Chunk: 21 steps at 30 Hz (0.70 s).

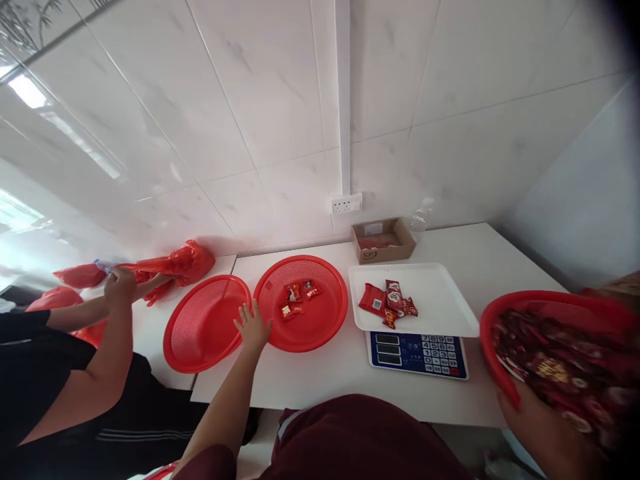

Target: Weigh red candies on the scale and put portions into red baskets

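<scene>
Right hand (543,420) on loaded basket (493,360), left hand (253,327) splayed

Clock centred on us. Our right holds the loaded basket's rim at 2–3; finger wrap blurred, wrapped packets (553,370) inside. Scale (415,353) at 1 under a white tray (440,293) with more red packets (394,295). Our left, fingers wide, at 10–11 by two red baskets (315,327); can't tell contact. Co-worker (50,373) at 9–10, handling red bags (193,261). Cardboard box (383,253) far at 12.

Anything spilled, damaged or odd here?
Nothing plainly spilled or damaged. The displays on the scale look dark although red packets lie on its white tray, which seems odd; it may be off. The basket in the right hand is too blurred to judge.
</scene>
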Available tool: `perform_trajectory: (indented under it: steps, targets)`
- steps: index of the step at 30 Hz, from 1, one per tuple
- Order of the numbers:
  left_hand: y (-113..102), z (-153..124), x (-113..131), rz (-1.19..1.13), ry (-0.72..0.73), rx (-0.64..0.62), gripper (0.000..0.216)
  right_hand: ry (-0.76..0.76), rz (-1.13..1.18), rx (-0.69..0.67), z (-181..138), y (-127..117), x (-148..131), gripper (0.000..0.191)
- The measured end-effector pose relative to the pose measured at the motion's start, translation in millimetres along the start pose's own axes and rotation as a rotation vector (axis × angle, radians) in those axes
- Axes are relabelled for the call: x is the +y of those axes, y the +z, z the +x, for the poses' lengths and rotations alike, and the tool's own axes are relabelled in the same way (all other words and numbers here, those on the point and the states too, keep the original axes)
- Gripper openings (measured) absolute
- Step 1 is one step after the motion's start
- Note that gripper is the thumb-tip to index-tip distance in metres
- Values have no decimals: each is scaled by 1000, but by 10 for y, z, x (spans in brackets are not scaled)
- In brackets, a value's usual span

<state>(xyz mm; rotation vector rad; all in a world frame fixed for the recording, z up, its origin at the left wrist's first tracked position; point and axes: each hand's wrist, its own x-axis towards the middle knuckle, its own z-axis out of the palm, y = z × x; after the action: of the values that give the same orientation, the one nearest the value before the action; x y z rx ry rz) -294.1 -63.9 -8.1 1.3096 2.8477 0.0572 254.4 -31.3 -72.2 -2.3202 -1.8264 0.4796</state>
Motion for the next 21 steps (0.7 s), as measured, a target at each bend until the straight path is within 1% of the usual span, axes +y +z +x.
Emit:
perform_trajectory:
  steps: [2, 3, 4, 6, 8, 11, 15, 18, 20, 21]
  targets:
    - [-60, 168, -131, -45, -137, -112, 83, 82, -72, -102, -36, -83, -79, 67]
    - [-85, 247, -183, -86, -185, -184, 82, 103, -99, -140, -59, -122, -119, 68]
    - [-106, 321, -224, -128, -211, -264, 77, 102, -115, -157, -81, -157, -155, 68]
    - [-140, 453, -263, -159, -204, -323, 62, 83, -141, -155, -116, -200, -203, 66]
    - [-173, 564, -248, -159, -164, -330, 52, 56, -171, -124, -131, -210, -219, 63]
    - [-248, 693, -158, -148, -102, -344, 52, 46, -207, -94, -132, -199, -215, 57]
    - [-391, 833, -59, -92, -40, -366, 49, 95, -223, -67, -159, -222, -256, 50]
    - [-446, 980, -112, 17, 9, -340, 42, 93, -224, -33, -176, -265, -312, 46]
    - [-425, 1110, -210, 98, 49, -311, 42, 110, -235, -42, -171, -291, -340, 45]
    - [-398, 1177, -270, 122, 105, -295, 44, 120, -237, -55, -166, -303, -349, 44]
